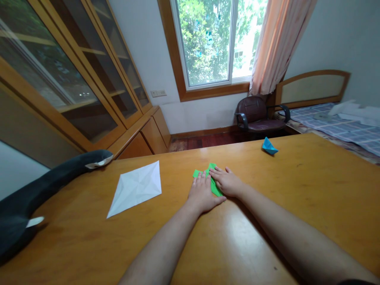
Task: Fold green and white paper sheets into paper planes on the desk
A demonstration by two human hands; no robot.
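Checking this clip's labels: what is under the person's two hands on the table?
A folded green paper lies flat under the left hand and right hand. Only its edges and middle strip show; the hands cover the rest of its shape.

The single head-worn camera looked forward and down over the tabletop (297,190) from the near edge, close above the forearms, facing the far window (213,39).

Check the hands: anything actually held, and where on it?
Nothing gripped. Left hand and right hand press flat on the green paper, pinning it to the table.
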